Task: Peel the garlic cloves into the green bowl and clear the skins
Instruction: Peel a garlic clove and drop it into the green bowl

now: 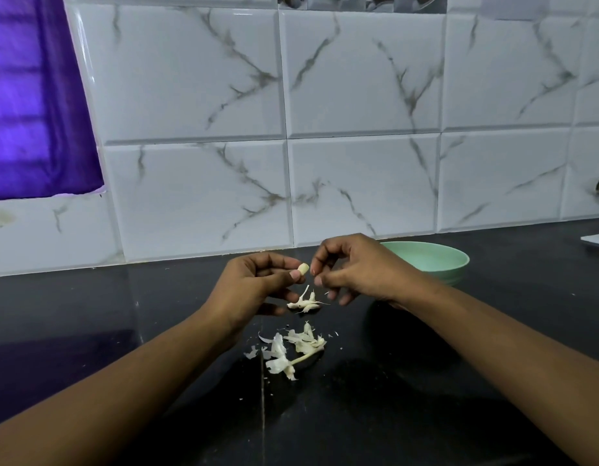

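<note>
Pinching a garlic clove (303, 268) between thumb and forefinger of the left hand (254, 287), pale end poking out to the right. Looks bare on the exposed end; covered part impossible to judge. Just beside it, the right hand (358, 272), thumb and forefinger tips drawn together at the clove's tip; cannot tell whether nipping a scrap of skin or nothing.

Directly below the hands, on the black countertop (409, 381): small cluster of unpeeled cloves (306, 302) with papery tails. Nearer the body: heap of loose skins (293, 351) with a stem (303, 358) among them, flecks scattered round.

Behind the right hand: green bowl (436, 260), close to the marbled tile wall (358, 129); contents not readable from this angle.

Step in hand, by the look: stripping the last skin off the held clove. Next, probably: carry the clove right, past the right hand and over the bowl rim, then let go. After that, take another from the cluster. Skin clearing not yet begun.
</note>
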The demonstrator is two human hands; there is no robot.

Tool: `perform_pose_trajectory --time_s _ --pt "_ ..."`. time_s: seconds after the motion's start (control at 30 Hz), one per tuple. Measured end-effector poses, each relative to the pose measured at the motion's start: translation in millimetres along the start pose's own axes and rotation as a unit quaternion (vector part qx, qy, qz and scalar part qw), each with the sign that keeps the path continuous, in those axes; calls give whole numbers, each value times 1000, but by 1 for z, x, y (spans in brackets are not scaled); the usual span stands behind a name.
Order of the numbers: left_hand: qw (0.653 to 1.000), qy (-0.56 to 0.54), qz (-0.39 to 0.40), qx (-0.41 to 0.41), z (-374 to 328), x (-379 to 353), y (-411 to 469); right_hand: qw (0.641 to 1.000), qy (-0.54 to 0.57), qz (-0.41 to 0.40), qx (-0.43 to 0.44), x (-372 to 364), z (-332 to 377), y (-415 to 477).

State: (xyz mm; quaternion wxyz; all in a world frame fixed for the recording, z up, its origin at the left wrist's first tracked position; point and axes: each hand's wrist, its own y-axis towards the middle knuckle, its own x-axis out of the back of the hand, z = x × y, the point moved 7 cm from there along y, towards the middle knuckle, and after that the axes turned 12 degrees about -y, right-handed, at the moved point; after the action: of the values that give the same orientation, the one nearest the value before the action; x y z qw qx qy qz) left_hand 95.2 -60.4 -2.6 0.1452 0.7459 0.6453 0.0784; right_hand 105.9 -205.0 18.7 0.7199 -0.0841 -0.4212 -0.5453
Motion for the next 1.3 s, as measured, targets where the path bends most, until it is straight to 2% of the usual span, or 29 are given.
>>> perform_pose_trajectory --time_s 0.23,0.5,0.73,0.97,1.17,1.3 --pt "1000 0 -11 -8 -1 2 0 998 50 -21 -27 3 -3 0" --pt "1000 14 -6 -20 -3 0 0 995 90 -45 -16 2 -4 1" --pt "999 40 0 -34 -5 -1 -1 996 84 -40 -18 -1 -3 1" --pt "996 64 0 -61 -10 -3 -1 997 28 -65 2 2 -3 3" --pt "999 34 5 -41 -9 -6 -3 997 59 -51 -12 -2 -4 2" --pt "999 16 -29 -40 -9 0 -2 992 122 -23 -10 -3 -5 2"
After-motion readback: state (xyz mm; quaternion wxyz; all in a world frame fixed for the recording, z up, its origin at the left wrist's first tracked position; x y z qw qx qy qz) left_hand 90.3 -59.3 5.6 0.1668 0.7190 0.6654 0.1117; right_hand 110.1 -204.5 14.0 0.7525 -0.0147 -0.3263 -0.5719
